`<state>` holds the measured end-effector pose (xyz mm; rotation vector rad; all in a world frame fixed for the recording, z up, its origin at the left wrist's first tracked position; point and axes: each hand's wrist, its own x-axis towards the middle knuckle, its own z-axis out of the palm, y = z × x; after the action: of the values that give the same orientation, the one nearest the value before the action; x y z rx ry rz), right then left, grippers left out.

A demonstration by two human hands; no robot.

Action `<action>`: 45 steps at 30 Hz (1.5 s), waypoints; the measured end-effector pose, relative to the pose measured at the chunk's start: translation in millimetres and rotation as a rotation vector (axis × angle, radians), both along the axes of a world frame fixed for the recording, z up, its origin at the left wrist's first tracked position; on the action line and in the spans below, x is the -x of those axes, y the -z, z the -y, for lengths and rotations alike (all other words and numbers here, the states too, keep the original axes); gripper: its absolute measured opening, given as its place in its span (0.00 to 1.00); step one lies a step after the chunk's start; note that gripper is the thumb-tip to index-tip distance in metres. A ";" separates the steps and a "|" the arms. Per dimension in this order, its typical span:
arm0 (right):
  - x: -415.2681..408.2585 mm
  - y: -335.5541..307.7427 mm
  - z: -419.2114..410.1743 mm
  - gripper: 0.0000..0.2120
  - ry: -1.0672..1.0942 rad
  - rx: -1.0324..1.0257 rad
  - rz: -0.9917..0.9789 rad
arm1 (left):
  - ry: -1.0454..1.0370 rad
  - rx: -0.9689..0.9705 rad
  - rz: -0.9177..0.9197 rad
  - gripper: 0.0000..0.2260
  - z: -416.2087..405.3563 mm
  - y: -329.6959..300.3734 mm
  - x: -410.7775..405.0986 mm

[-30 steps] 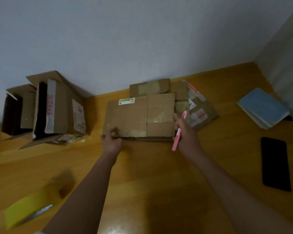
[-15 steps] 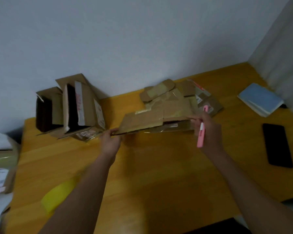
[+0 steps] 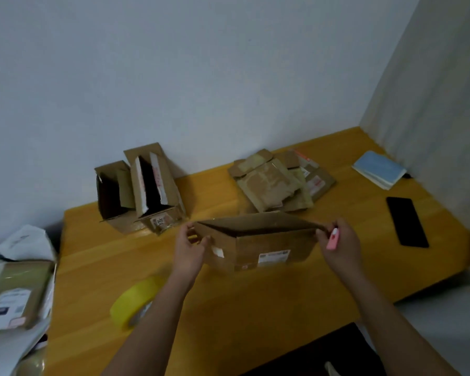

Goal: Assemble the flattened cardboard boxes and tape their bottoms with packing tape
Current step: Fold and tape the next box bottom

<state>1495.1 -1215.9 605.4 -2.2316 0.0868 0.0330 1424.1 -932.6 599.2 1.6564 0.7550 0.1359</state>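
both hands held the half-opened cardboard box (image 3: 258,244): left hand (image 3: 189,246) pinched one end, right hand (image 3: 339,245) pinched the other plus a pink cutter (image 3: 332,239).

- A plain pale wall (image 3: 201,77) is filling the upper part of the view, dimly lit.
- A second pale wall or curtain (image 3: 440,104) is meeting it at the right corner.
- A yellow wooden table (image 3: 255,308) is standing against both.
- Grey floor (image 3: 440,308) is showing past the table's right edge.
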 end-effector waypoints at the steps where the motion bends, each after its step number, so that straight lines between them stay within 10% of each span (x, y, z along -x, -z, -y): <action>1: 6.9 4.8 0.1 0.13 -0.025 0.019 -0.071 | 0.010 0.012 -0.023 0.14 2.8 5.0 7.1; 7: 33.0 17.1 4.3 0.14 -0.238 -0.008 -0.186 | -0.012 0.120 0.003 0.20 30.3 15.7 40.0; 12: 37.7 11.1 5.3 0.19 -0.264 -0.088 -0.049 | 0.082 -0.086 0.131 0.06 51.1 17.5 58.4; 16: 34.6 10.1 12.7 0.29 -0.397 -0.035 -0.021 | 0.238 -0.291 0.109 0.22 52.0 22.2 64.4; 20: 31.3 13.0 21.0 0.38 -0.504 0.018 -0.009 | 0.302 -0.531 0.093 0.11 54.0 25.9 64.5; 32: 26.1 27.4 26.6 0.14 -0.522 0.039 -0.033 | 0.394 -0.824 0.139 0.04 62.7 35.7 67.7; 40: 21.8 38.2 28.5 0.11 -0.536 -0.053 -0.172 | 0.644 -0.535 0.035 0.13 64.7 30.6 58.5; 45: 9.6 37.2 24.7 0.14 -0.386 -0.007 -0.154 | 0.340 -0.395 -0.007 0.08 63.4 37.7 48.3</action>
<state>1485.5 -1240.7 568.2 -2.2051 -0.2612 0.4140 1375.9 -996.0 561.5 2.1379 0.4589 0.0384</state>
